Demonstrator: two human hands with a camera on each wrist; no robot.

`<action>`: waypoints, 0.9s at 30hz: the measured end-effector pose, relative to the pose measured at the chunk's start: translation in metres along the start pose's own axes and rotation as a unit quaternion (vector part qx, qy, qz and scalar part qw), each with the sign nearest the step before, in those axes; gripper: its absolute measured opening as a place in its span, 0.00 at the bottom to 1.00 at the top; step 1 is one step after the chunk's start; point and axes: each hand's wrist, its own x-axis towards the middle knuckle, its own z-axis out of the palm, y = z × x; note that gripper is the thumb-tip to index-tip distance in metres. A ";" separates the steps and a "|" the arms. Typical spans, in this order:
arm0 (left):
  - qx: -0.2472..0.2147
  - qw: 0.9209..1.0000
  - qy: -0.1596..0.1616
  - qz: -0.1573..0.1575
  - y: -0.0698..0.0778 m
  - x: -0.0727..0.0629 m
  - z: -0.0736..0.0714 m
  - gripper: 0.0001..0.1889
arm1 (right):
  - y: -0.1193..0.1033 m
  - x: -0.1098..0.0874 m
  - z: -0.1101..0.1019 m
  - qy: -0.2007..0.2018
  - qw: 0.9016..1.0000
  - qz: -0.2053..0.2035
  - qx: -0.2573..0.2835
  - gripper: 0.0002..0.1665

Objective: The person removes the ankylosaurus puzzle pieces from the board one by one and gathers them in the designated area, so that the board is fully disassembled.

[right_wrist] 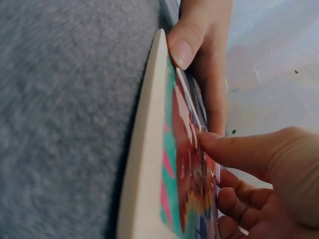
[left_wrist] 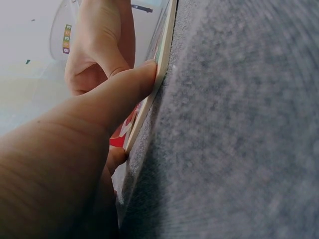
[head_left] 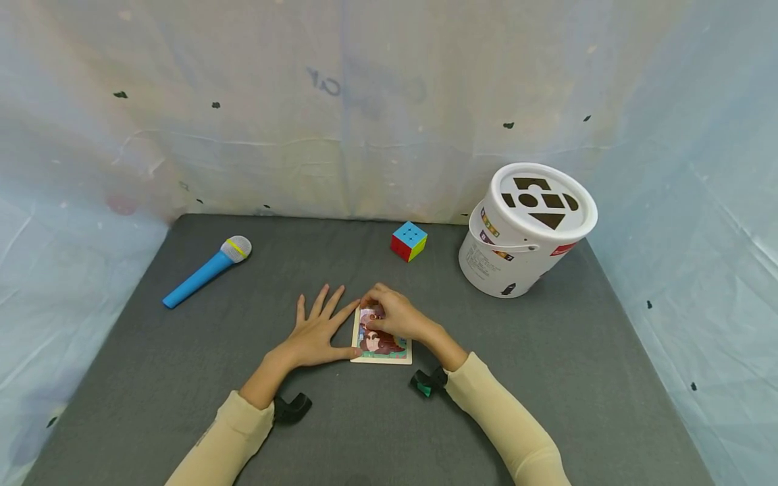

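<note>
Board (head_left: 384,347) lies flat on the grey table (head_left: 365,425), approx. mid-width, b/w the two hands. It has a pale wood rim & a pic in brown, teal & pink. L hand (head_left: 316,341) is spread flat w/ fingers straight & fanned out on the table; its thumb presses the board's near L corner, & its index tip is at the far L corner. R hand (head_left: 395,316) is over the board's far half, fingers bent, thumb tip on the pic; R wrist view shows a thin raised edge in the pic right by that thumb. Can't tell if the R hand pinches a loose pc. or just touches the surface.

Both arms have cream sleeves (head_left: 504,418), w/ a black mount (head_left: 293,409) under the L wrist & another by the R.

Cube (head_left: 409,241), blue on top w/ red & yellow-green sides, sits beyond the board, well apart. Mic (head_left: 203,275), blue handle & grey head w/ yellow band, lies far L at a slant. White tub (head_left: 483,266) stands far R; its lid (head_left: 513,216) has shaped holes, incl. a triangle & a circle. Pale sheeting w/ dark specks (head_left: 413,67) backs the table.
</note>
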 end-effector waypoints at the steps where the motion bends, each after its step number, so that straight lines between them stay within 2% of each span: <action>1: 0.000 1.000 0.001 0.000 0.001 0.000 -0.001 0.51 | 0.000 0.000 0.000 0.000 1.000 -0.001 0.000 0.16; 10: 0.013 1.000 -0.006 -0.005 0.003 0.000 -0.003 0.51 | -0.002 0.001 -0.001 -0.003 1.000 0.005 0.001 0.16; 19: 0.000 1.000 0.010 0.007 0.003 -0.002 -0.001 0.51 | -0.004 -0.001 -0.001 -0.006 1.000 -0.001 -0.021 0.19; 27: -0.004 1.000 0.007 0.007 0.003 -0.002 -0.001 0.50 | 0.000 -0.002 0.000 0.005 1.000 -0.009 0.007 0.17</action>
